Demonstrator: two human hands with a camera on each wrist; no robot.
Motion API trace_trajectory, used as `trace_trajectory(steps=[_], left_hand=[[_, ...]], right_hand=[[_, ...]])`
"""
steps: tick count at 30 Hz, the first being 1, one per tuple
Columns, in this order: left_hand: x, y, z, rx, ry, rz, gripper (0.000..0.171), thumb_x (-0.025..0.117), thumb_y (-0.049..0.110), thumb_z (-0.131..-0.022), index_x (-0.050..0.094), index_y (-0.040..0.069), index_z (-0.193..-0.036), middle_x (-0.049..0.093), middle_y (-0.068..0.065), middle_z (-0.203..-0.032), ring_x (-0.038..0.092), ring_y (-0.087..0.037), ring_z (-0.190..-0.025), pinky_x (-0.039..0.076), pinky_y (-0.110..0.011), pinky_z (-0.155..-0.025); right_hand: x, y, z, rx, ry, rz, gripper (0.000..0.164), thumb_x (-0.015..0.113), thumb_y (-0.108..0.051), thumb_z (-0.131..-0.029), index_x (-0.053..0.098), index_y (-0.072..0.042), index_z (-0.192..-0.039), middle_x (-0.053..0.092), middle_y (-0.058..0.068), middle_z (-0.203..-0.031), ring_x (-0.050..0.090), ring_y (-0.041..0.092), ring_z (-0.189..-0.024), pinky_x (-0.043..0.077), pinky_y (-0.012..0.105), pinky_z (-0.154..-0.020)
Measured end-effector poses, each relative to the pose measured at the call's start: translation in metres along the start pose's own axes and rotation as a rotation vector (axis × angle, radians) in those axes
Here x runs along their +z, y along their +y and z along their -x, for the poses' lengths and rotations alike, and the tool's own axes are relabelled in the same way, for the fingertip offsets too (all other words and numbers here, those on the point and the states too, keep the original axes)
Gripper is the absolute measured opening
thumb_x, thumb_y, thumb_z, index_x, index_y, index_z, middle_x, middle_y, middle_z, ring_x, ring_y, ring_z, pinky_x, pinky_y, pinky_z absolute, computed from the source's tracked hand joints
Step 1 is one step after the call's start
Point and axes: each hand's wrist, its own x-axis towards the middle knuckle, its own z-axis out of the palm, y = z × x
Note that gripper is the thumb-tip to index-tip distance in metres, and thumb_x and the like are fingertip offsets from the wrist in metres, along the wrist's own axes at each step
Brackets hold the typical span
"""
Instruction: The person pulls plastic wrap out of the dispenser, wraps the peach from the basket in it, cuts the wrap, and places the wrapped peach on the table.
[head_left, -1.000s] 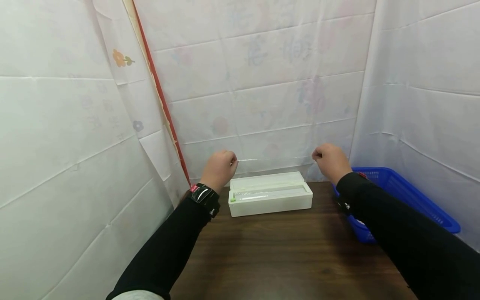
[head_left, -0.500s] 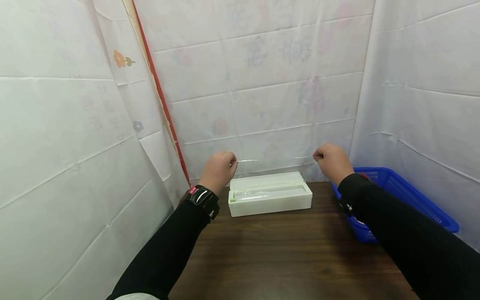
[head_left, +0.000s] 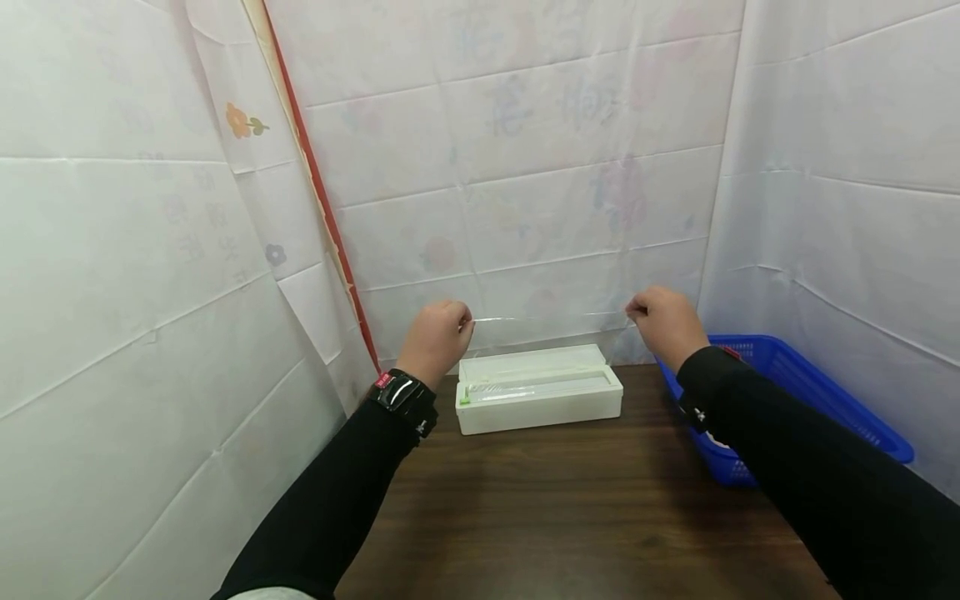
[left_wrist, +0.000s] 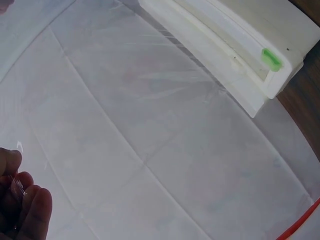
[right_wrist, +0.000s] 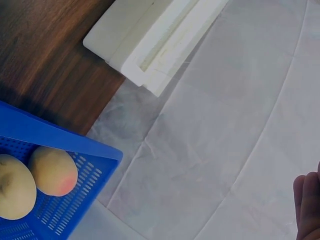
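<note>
A clear sheet of cling film [head_left: 495, 319] is stretched between both hands, its upper edge catching the light. The left hand [head_left: 435, 340] pinches one corner between thumb and fingers, as the left wrist view also shows. At the other corner, the right hand [head_left: 666, 325] pinches the film; only part of its fingers [right_wrist: 310, 200] shows in the right wrist view. Below and between the hands stands a white cling film dispenser box [head_left: 540, 412], its lid [head_left: 536, 360] tipped back. A green slide cutter [left_wrist: 271, 60] sits at the left end of its rail.
A blue plastic basket [head_left: 840, 408] stands on the right, partly behind the right forearm, with a peach [right_wrist: 54, 171] and another pale fruit [right_wrist: 15, 187] inside. White sheeting [head_left: 525, 167] hangs behind and on both sides of the brown wooden table [head_left: 540, 517].
</note>
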Motion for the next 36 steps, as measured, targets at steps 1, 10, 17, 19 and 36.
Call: trace_trajectory(steps=[1, 10, 17, 19, 36], left_hand=[[0.0, 0.0, 0.0, 0.002, 0.003, -0.001, 0.01, 0.071, 0.011, -0.1, 0.075, 0.007, -0.092, 0.073, -0.005, -0.084, 0.067, -0.019, -0.075, 0.058, -0.033, -0.069], [-0.001, 0.0, -0.003, 0.009, 0.022, -0.022, 0.009, 0.073, 0.011, -0.099, 0.075, 0.008, -0.091, 0.072, -0.004, -0.082, 0.064, -0.016, -0.071, 0.056, -0.032, -0.066], [-0.005, 0.001, -0.004, 0.009, 0.011, -0.03, 0.01, 0.071, 0.012, -0.1, 0.075, 0.007, -0.093, 0.073, -0.004, -0.084, 0.066, -0.017, -0.074, 0.058, -0.032, -0.068], [-0.006, 0.002, -0.004, 0.009, 0.011, -0.023, 0.009, 0.072, 0.012, -0.1, 0.076, 0.007, -0.093, 0.073, -0.004, -0.085, 0.066, -0.018, -0.075, 0.058, -0.033, -0.069], [-0.014, 0.002, -0.01, 0.045, 0.046, 0.005, 0.009, 0.072, 0.01, -0.099, 0.075, 0.006, -0.092, 0.074, -0.006, -0.086, 0.069, -0.019, -0.076, 0.059, -0.034, -0.07]], right_hand=[[-0.001, 0.0, 0.0, -0.001, 0.002, 0.0, 0.015, 0.065, -0.002, -0.103, 0.078, 0.005, -0.104, 0.072, 0.024, -0.104, 0.068, 0.04, -0.097, 0.054, 0.054, -0.084], [-0.003, -0.001, -0.002, -0.02, 0.028, -0.004, 0.015, 0.065, -0.001, -0.102, 0.079, 0.004, -0.101, 0.073, 0.024, -0.102, 0.068, 0.04, -0.096, 0.054, 0.054, -0.084], [-0.003, 0.001, -0.004, -0.042, 0.057, 0.004, 0.013, 0.067, 0.0, -0.101, 0.079, 0.004, -0.099, 0.073, 0.023, -0.099, 0.069, 0.038, -0.093, 0.055, 0.053, -0.083], [-0.003, 0.0, -0.004, -0.047, 0.061, 0.003, 0.012, 0.068, 0.0, -0.101, 0.079, 0.004, -0.099, 0.073, 0.023, -0.099, 0.069, 0.038, -0.093, 0.055, 0.053, -0.083], [-0.012, -0.002, -0.004, -0.085, 0.079, 0.025, 0.011, 0.068, -0.001, -0.101, 0.078, 0.003, -0.101, 0.074, 0.022, -0.099, 0.07, 0.038, -0.092, 0.057, 0.053, -0.082]])
